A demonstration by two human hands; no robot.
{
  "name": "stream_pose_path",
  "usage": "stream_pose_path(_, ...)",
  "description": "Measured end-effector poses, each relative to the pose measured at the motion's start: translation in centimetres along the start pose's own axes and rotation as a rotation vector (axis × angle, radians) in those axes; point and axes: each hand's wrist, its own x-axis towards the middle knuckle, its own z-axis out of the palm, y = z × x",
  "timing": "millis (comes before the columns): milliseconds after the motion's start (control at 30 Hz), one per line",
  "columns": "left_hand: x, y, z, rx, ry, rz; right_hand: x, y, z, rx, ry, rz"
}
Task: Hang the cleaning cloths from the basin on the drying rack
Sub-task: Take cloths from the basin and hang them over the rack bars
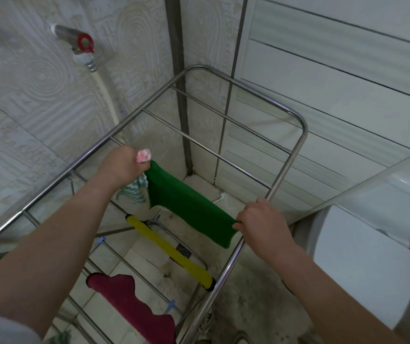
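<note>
Spreading a green cloth over a rail of the drying rack, both hands pinch its top corners: left hand, also clutching 2 more cloths, and right hand. A maroon cloth already hangs; the basin is out of view, so what remains cannot be told.

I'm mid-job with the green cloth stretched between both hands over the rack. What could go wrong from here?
1. The left hand also bunches a pink-white cloth and a teal patterned cloth; releasing the green cloth could drop them onto the dirty floor.
2. The right hand pinches only a corner, so the green cloth may slip between the rack bars.
</note>
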Motion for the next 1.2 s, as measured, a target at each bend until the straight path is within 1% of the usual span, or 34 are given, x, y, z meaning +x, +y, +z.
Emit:
stream_pose_path(100,0.2,-0.1,0.0,0.086,-0.006,0.027,-0.4,0.1,-0.4,-0.015,0.007,-0.004)
stream_pose_path(200,0.7,-0.8,0.2,-0.013,-0.031,-0.039,-0.5,0.1,-0.7,-0.033,-0.002,-0.001)
stream_pose_path(267,0.9,-0.9,0.2,-0.035,-0.026,-0.091,-0.5,0.1,-0.9,-0.029,0.001,0.014)
stream_pose_path(400,0.5,-0.3,0.0,-0.02,0.104,-0.165,-0.5,0.1,-0.9,-0.026,-0.003,0.04)
stream_pose_path(433,0.1,0.0,-0.3,-0.052,0.14,-0.181,-0.5,0.1,-0.8,-0.027,-0.014,0.053)
stream_pose_path(467,-0.2,0.4,-0.7,-0.145,0.176,-0.197,-0.6,0.2,-0.8,-0.03,-0.036,0.071)
stream_pose_path(500,-0.7,0.7,-1.2,-0.329,0.2,-0.246,-0.7,0.3,-0.8,-0.036,-0.053,0.088)
stream_pose_path(567,-2.2,1.9,-2.7,-0.852,0.195,-0.379,-0.7,0.1,-0.9,-0.012,-0.056,0.11)
stream_pose_path(600,-3.0,2.6,-3.4,-1.069,0.166,-0.42,-0.7,0.0,-1.2,0.056,-0.04,0.13)
stream_pose_path(633,-4.2,3.2,-4.3,-1.198,0.137,-0.435,-0.6,-0.5,-1.7,0.179,-0.01,0.15)
stream_pose_path(700,-6.6,4.8,-5.2,-1.365,0.041,-0.436,-0.3,-1.3,-3.0,0.585,0.002,0.216)
stream_pose_path(767,-9.2,6.3,-5.5,-1.51,-0.046,-0.422,-0.1,-2.5,-4.5,1.064,-0.078,0.258)
stream_pose_path(800,-10.3,7.0,-5.3,-1.566,-0.084,-0.424,-0.1,-3.2,-5.2,1.31,-0.156,0.281)
stream_pose_path(833,-11.6,7.6,-5.2,-1.614,-0.116,-0.424,-0.3,-3.9,-5.8,1.529,-0.239,0.289)
stream_pose_path(867,-12.7,8.1,-4.9,-1.651,-0.141,-0.423,-0.4,-4.6,-6.1,1.687,-0.305,0.283)
stream_pose_path(900,-13.5,8.6,-4.4,-1.68,-0.168,-0.414,-0.4,-5.0,-6.3,1.791,-0.339,0.282)
stream_pose_path(933,-14.4,8.9,-4.0,-1.706,-0.17,-0.408,-0.5,-5.4,-6.4,1.843,-0.361,0.274)
stream_pose_path(1033,-16.1,9.2,-2.7,-1.821,-0.143,-0.414,-0.5,-5.8,-6.3,1.911,-0.35,0.308)
stream_pose_path(1100,-17.3,9.1,-2.2,-1.907,-0.064,-0.415,-1.0,-5.4,-6.3,1.993,-0.387,0.32)
stream_pose_path(1200,-19.0,8.6,-1.3,-1.957,0.063,-0.471,-1.7,-4.6,-6.6,2.079,-0.448,0.265)
